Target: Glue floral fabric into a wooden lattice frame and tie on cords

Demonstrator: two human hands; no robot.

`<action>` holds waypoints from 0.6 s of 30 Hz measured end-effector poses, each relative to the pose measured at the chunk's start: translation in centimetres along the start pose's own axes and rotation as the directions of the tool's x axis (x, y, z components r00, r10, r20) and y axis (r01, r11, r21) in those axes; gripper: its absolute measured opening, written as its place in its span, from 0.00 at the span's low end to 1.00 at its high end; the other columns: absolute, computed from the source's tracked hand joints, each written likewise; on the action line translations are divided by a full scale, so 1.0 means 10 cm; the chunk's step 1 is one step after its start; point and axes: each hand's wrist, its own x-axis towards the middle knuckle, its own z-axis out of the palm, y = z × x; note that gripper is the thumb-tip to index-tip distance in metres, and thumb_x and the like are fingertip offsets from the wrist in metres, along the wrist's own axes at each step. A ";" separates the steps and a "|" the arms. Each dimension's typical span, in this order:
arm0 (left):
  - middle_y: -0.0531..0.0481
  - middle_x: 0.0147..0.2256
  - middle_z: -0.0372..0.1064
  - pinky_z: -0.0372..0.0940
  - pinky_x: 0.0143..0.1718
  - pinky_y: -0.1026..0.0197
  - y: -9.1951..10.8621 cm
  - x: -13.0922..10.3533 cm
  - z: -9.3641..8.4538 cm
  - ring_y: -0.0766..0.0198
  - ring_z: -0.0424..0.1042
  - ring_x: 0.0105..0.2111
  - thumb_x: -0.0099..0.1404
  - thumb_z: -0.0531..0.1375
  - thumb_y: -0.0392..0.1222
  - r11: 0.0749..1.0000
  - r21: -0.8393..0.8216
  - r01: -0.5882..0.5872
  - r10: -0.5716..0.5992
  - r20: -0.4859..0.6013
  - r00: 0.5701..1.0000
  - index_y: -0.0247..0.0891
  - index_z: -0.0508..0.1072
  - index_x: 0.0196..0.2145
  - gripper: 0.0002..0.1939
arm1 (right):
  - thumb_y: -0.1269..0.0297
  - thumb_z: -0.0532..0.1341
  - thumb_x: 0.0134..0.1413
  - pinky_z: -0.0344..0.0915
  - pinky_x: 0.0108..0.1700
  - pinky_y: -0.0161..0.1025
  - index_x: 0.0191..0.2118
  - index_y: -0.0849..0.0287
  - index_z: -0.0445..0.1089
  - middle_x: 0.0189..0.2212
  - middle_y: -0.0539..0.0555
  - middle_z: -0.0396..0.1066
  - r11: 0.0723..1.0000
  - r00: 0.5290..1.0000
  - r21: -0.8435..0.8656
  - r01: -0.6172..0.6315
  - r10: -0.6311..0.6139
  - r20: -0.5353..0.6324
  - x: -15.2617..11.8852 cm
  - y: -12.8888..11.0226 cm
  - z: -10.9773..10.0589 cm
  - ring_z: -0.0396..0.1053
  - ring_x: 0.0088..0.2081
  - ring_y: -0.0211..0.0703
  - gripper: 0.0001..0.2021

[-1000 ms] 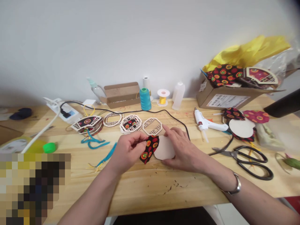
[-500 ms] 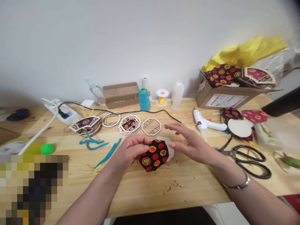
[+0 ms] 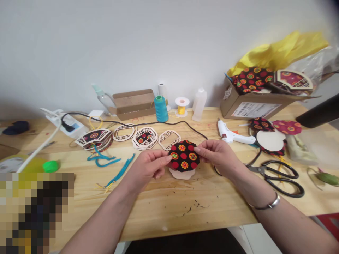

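Head view: a wooden table spreads beneath everything, with a teal thread cone standing toward its back. Of the things on it, the cardboard box is biggest, well to the right of the cone. The black-handled scissors lie to the right of the cone and nearer the person. The left hand and right hand, both nearer the person than the cone, pinch opposite edges of the flowered black cloth between thumb and fingers. Half a second ago the left hand alone gripped it, while the right was off it, fingers apart. The cloth, its flowered face up, now sits nearer the person than the cone and slightly to its right, farther back than before. A pale card, which then showed past the cloth's right side, now shows along its near edge; whether they touch cannot be told. Smallest, a bare lattice frame lies just nearer than the cone, partly hidden by the cloth.
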 end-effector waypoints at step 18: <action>0.56 0.21 0.66 0.44 0.15 0.71 -0.12 0.09 -0.05 0.79 0.55 0.14 0.54 0.65 0.44 0.997 0.064 -0.044 0.049 -0.090 0.995 0.33 0.74 0.26 0.10 | 0.52 0.67 0.42 0.51 0.20 0.31 0.25 0.62 0.69 0.18 0.48 0.67 0.999 0.999 -0.034 -0.024 0.026 0.043 0.03 0.04 -0.02 0.57 0.19 0.30 0.16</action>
